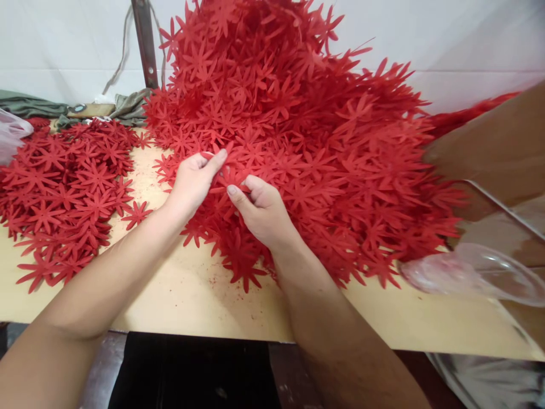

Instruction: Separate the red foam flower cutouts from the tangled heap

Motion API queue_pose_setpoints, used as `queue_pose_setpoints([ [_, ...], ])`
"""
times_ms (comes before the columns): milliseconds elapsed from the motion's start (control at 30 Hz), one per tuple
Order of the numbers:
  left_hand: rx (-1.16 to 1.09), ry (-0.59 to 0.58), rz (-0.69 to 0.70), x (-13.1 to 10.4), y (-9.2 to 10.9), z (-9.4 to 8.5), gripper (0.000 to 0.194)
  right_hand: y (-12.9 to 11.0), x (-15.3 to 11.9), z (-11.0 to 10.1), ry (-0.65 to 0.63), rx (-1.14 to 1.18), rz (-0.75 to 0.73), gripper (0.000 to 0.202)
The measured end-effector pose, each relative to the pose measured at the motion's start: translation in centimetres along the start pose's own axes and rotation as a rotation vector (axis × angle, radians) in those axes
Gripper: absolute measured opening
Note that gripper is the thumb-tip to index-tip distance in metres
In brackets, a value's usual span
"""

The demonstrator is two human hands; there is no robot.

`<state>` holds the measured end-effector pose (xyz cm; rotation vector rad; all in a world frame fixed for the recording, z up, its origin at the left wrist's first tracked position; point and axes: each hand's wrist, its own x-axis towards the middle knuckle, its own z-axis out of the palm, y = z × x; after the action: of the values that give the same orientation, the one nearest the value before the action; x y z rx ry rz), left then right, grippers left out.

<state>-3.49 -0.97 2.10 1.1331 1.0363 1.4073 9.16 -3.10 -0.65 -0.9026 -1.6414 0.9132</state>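
Note:
A large heap of red flower-shaped pieces [298,130] rises in the middle and right. In front of its left part, my left hand [198,173] pinches a red flower piece [230,175] between thumb and fingers. My right hand [261,207] holds the same piece from the other side, thumb and forefinger closed on its lower right edge. The two hands are a short gap apart, and the piece blends with the heap behind it. A lower pile of red flower pieces [63,182] lies to the left, with a single flower [137,214] beside it.
The pale table [191,301] has red specks on it. At right are a cardboard box [489,159], a clear plastic bag [443,272] and a clear round rim. Green cloth [32,106] and a white plastic bag [12,133] lie back left, near a metal post [145,45].

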Motion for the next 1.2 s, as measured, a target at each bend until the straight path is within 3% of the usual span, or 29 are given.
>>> queue_pose_setpoints([
  [100, 0.026, 0.059, 0.013, 0.6, 0.4, -0.9, 0.024, 0.0, 0.0, -0.2, -0.002, 0.003, 0.039, 0.038],
  [333, 0.079, 0.009, 0.004, 0.5, 0.7, -0.6, 0.019, 0.3, 0.5, -0.3, 0.146, 0.255, 0.05, 0.025],
  [600, 0.266, 0.008, 0.013, 0.1, 0.4, -0.4, 0.037, -0.2, 0.4, -0.3, 0.177, 0.348, 0.112, 0.03],
  [733, 0.32, -0.069, 0.018, -0.4, 0.4, -0.1, 0.042, -0.3, 0.3, -0.3, 0.167, 0.357, 0.124, 0.035],
  [900, 0.329, -0.145, -0.018, -0.8, 0.5, 0.0, 0.044, -0.2, 0.3, -0.5, 0.11, 0.35, 0.113, 0.026],
  [1067, 0.254, -0.231, -0.07, -0.9, 0.6, -0.1, 0.045, -0.2, 0.5, -0.7, 0.182, 0.311, 0.075, 0.022],
  [1200, 0.135, -0.335, -0.068, -0.6, 0.5, -0.5, 0.033, 0.0, 0.7, -1.0, 0.295, 0.278, 0.063, 0.017],
])
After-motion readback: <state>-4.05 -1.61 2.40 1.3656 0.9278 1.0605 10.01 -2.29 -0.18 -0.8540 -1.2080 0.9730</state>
